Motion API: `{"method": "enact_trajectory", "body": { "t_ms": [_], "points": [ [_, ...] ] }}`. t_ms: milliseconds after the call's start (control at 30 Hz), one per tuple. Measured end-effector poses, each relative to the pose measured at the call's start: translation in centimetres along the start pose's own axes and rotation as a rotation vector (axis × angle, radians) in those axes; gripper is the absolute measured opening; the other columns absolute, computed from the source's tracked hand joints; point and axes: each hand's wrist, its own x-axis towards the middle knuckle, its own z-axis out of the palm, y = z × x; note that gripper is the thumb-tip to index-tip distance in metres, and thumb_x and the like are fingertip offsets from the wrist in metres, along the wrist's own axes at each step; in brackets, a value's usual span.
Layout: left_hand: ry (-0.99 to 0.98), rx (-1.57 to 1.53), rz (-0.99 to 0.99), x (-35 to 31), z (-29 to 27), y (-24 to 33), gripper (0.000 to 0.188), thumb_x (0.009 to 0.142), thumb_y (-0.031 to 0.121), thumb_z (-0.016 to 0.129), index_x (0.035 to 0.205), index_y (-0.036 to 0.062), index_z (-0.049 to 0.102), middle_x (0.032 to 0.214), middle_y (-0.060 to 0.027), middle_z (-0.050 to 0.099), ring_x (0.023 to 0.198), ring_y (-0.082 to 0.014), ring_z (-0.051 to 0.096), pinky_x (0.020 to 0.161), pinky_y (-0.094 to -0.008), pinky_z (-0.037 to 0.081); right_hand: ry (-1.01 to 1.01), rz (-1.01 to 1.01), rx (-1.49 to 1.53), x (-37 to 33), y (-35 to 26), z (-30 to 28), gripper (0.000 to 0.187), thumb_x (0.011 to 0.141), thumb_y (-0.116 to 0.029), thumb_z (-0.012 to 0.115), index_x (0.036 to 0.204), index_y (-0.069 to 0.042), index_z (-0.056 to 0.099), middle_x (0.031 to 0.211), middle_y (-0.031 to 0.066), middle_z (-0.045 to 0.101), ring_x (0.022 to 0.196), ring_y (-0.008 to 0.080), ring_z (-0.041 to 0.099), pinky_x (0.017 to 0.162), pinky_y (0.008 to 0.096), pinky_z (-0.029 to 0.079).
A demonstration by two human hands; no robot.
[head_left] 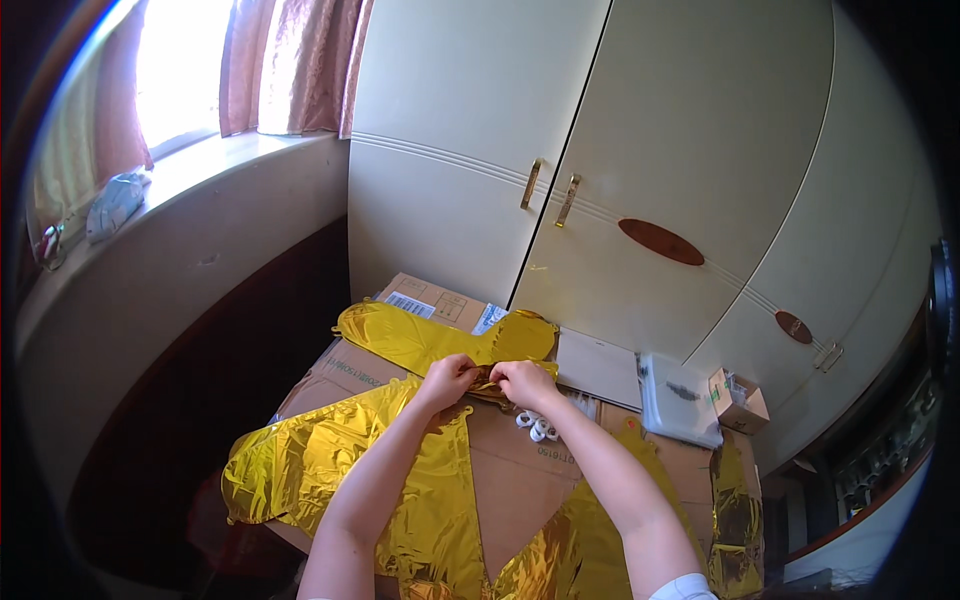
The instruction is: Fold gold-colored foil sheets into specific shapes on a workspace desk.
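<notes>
Both hands are close together over the cardboard (pixel 520 470), fingers closed on a crumpled part of a gold foil balloon (pixel 484 383). My left hand (pixel 448 382) pinches its left side, and my right hand (pixel 524 384) grips it from the right. Whether this part belongs to the flat gold foil balloon (pixel 410 335) just beyond is unclear. Another deflated gold balloon (pixel 310 450) lies on the left, partly under my left forearm. More gold foil (pixel 570 540) spreads below my right forearm. Small white rolls (pixel 538 428) lie beside my right wrist.
Right of my hands are a light flat board (pixel 598 368), a clear plastic pack (pixel 680 398) and a small open box (pixel 738 402). A gold strip (pixel 736 510) lies at the right edge. Behind stands a pale wardrobe (pixel 440 210); a windowsill (pixel 230 160) runs along the left.
</notes>
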Motion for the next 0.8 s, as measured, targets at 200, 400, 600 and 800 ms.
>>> {"method": "enact_trajectory", "body": {
  "t_ms": [200, 400, 600, 800],
  "points": [
    [-0.039, 0.011, 0.031, -0.1, 0.0, -0.1, 0.028, 0.079, 0.024, 0.067, 0.091, -0.0005, 0.067, 0.086, -0.0180, 0.067, 0.082, -0.0319, 0.066, 0.075, -0.0385, 0.052, 0.088, -0.167, -0.169, -0.2, 0.0, -0.2, 0.015, 0.080, -0.018, 0.061, 0.091, -0.016, 0.071, 0.096, 0.0044, 0.069, 0.096, 0.0243, 0.064, 0.084, 0.0394, 0.051],
    [-0.030, 0.197, 0.164, -0.3, 0.3, 0.5, 0.033, 0.074, 0.029, 0.073, 0.087, -0.0004, 0.066, 0.084, -0.0169, 0.064, 0.079, -0.0334, 0.064, 0.072, -0.0399, 0.051, 0.272, -0.215, -0.217, 0.2, 0.6, 0.3, 0.012, 0.080, -0.024, 0.067, 0.085, -0.015, 0.071, 0.089, 0.0024, 0.068, 0.089, 0.0226, 0.063, 0.078, 0.0398, 0.050],
    [0.036, 0.261, 0.158, -0.5, 1.1, 0.1, 0.022, 0.077, 0.021, 0.068, 0.083, 0.0000, 0.064, 0.085, -0.0183, 0.063, 0.080, -0.0369, 0.062, 0.071, -0.0436, 0.050, 0.368, -0.147, -0.119, -0.2, 0.1, 0.8, 0.016, 0.080, -0.027, 0.069, 0.087, -0.012, 0.066, 0.084, 0.0039, 0.064, 0.091, 0.0236, 0.063, 0.078, 0.0409, 0.050],
    [0.091, 0.189, 0.142, -0.4, 0.9, -0.2, 0.016, 0.082, 0.016, 0.063, 0.083, -0.0004, 0.063, 0.085, -0.0198, 0.064, 0.081, -0.0387, 0.062, 0.071, -0.0447, 0.050, 0.166, -0.095, -0.124, -1.4, 0.0, 1.9, 0.023, 0.082, -0.029, 0.067, 0.093, -0.010, 0.060, 0.091, 0.0074, 0.063, 0.094, 0.0271, 0.063, 0.075, 0.0429, 0.053]
  ]
}}
